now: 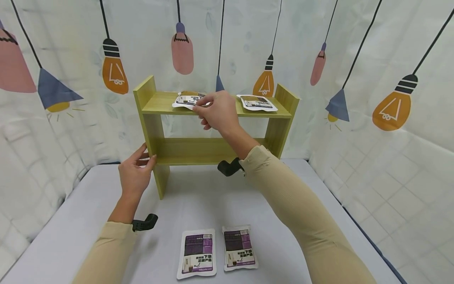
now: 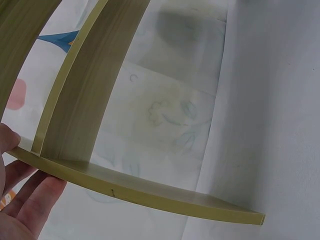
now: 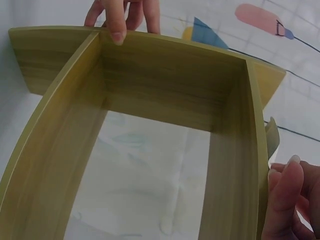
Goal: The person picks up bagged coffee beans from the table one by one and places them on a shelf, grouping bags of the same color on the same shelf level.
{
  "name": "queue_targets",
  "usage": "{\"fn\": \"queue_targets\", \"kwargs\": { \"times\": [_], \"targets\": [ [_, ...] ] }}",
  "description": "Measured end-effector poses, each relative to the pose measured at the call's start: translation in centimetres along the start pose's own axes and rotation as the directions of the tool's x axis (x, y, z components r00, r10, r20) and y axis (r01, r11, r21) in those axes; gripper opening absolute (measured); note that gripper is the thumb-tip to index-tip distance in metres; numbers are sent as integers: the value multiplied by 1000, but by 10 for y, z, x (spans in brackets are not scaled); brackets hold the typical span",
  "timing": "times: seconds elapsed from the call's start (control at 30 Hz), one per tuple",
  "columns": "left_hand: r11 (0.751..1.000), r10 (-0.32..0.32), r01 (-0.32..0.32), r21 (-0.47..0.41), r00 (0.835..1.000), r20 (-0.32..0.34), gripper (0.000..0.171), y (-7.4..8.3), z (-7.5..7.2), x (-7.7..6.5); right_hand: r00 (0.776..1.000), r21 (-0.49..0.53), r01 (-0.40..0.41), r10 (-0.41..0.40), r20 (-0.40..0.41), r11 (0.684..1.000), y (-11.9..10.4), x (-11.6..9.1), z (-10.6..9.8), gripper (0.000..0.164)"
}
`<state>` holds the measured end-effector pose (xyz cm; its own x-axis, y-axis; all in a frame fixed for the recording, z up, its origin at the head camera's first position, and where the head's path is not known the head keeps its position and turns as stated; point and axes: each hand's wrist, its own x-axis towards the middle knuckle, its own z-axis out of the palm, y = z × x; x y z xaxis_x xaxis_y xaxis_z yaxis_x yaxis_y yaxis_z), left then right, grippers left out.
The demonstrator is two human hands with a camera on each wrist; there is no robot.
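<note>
A two-tier wooden shelf [image 1: 198,152] stands upright on the table. My left hand [image 1: 136,171] grips its left side panel, thumb on the front edge and fingers round the outside; the left wrist view shows the fingers [image 2: 37,202] at that panel [image 2: 150,192]. On the top board, toward the left, lies a flat white-edged packet [image 1: 186,100] with a printed label. My right hand [image 1: 220,112] pinches its near right edge between thumb and forefinger. Seen from the right wrist, the packet's raised edge [image 3: 272,137] sticks out past the board beside the fingertips.
A second packet [image 1: 257,103] lies on the right of the top board. Two packets with purple labels, one on the left [image 1: 198,254] and one on the right [image 1: 240,248], lie on the white table [image 1: 163,236] in front. A lamp-patterned curtain [image 1: 149,47] hangs behind.
</note>
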<state>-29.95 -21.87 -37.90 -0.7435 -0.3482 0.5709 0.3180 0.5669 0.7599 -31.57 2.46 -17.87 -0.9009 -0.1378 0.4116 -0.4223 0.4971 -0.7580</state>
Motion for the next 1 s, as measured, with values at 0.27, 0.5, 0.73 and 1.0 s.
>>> {"fn": "queue_targets", "kwargs": {
  "times": [0.27,0.5,0.73,1.0],
  "targets": [
    [1000,1,-1,2,1000,-6,51,-1,0,1,1000,21,-4,4,-3,1000,-1,-1,0,16],
    [1000,9,-9,8,1000,-11,51,-1,0,0,999,135,31,-28,-22,990,8,-7,-1,19],
    [1000,5,-5,9,1000,-2,51,-2,1,-1,993,232,111,-98,-69,966,22,-15,-3,21],
    [1000,5,-5,13,1000,-4,51,-1,-1,0,994,362,111,-99,-53,926,38,-37,-8,22]
  ]
}}
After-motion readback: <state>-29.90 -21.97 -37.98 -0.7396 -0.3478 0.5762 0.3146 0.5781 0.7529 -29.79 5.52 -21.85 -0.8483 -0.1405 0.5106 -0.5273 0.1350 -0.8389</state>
